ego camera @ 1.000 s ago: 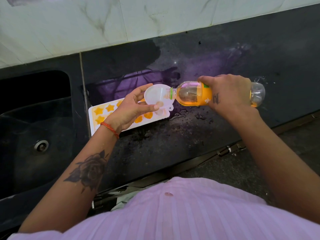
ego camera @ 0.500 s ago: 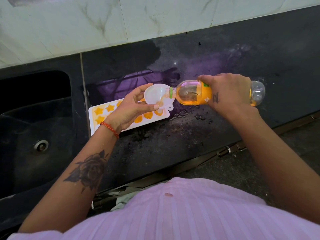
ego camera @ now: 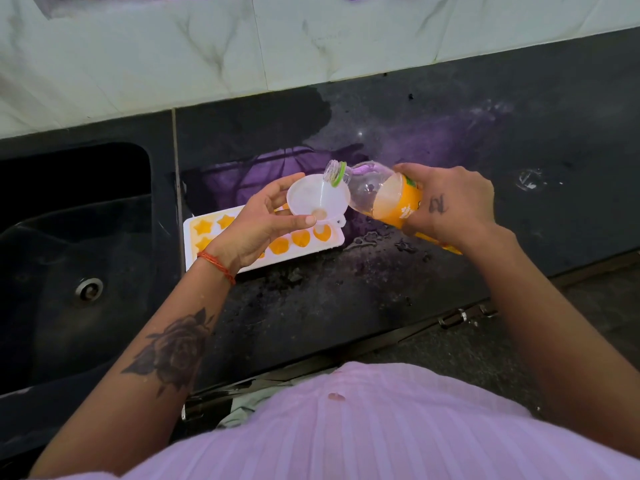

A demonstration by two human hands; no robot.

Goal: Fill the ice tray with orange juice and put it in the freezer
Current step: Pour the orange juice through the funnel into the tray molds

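A white ice tray (ego camera: pixel 332 244) lies on the black counter, its star and round cells holding orange juice. My left hand (ego camera: pixel 258 225) holds a white funnel (ego camera: pixel 317 199) over the tray's right end and covers the tray's middle. My right hand (ego camera: pixel 446 202) grips an orange juice bottle (ego camera: pixel 388 199), uncapped, its mouth tipped up and away above the funnel's rim. The juice has run back toward the bottle's base. No stream flows.
The black counter (ego camera: pixel 346 306) has wet splashes to the right of the tray. A dark sink (ego camera: pixel 76 258) with a metal drain lies to the left. A white marble wall (ego camera: pixel 311 39) runs along the back. Metal drawer handles (ego camera: pixel 464 317) sit below the counter's front edge.
The bottle went from lying level, pouring into the funnel, to mouth raised. The last right-hand cell filled with juice. My left hand with the funnel stayed put.
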